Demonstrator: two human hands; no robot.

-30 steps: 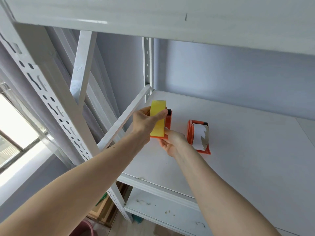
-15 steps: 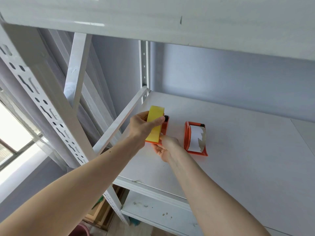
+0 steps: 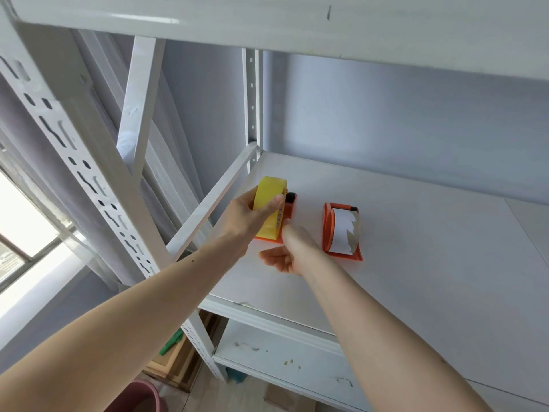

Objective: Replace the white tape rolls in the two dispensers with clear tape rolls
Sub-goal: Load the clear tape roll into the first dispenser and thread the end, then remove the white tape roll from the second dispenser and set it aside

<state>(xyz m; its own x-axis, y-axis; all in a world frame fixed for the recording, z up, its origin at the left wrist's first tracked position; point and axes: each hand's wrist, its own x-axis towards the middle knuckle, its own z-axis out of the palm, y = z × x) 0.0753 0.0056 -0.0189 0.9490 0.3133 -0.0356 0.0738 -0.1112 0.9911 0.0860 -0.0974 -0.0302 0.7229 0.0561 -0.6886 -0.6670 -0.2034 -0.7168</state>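
My left hand [image 3: 248,217] grips a yellowish clear tape roll [image 3: 267,200] and holds it upright against the left side of an orange dispenser [image 3: 288,217] on the white shelf board [image 3: 416,248]. The roll hides most of that dispenser. My right hand [image 3: 292,255] holds the dispenser's near end, thumb sticking out to the left. To the right, a second orange dispenser [image 3: 327,230] lies apart from both hands. It carries a white tape roll [image 3: 341,230] with a torn end.
A diagonal brace [image 3: 208,203] and perforated uprights [image 3: 252,108] stand close on the left of the hands. Another shelf [image 3: 297,22] hangs overhead. A lower shelf [image 3: 282,352] and floor clutter lie below. Bare board stretches to the right.
Both hands stay at the left dispenser with the roll. The roll has turned slightly, so its printed core edge now shows. My view has shifted a little.
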